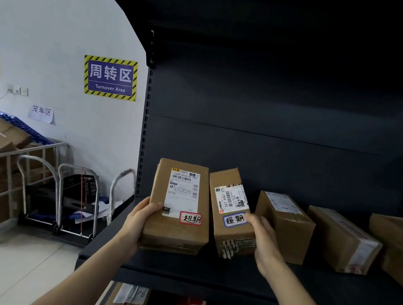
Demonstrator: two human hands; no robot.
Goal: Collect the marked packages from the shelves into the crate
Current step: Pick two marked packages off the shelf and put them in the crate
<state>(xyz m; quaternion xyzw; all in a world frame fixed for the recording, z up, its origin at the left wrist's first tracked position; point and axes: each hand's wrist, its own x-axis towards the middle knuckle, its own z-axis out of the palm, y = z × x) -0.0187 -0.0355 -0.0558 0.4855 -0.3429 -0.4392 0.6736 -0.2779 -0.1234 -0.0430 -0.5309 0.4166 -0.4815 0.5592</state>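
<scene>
Two marked cardboard packages are held up over the dark shelf [184, 271]. The larger package [176, 228] has a white shipping label and a red-bordered handwritten tag; my left hand [137, 222] grips its left edge, thumb on the front. Beside it is a narrower package [231, 231] with a blue-bordered handwritten tag. My right hand [264, 239] grips that one by its right side. The two packages nearly touch. No crate for collecting shows clearly near my hands.
Three more cardboard boxes, the nearest [287, 224], lie on the shelf to the right. On the lower shelf sit a box [124, 300] and red and green items. At left stand metal trolleys [75, 199], a cage cart of parcels [0, 157] and open floor.
</scene>
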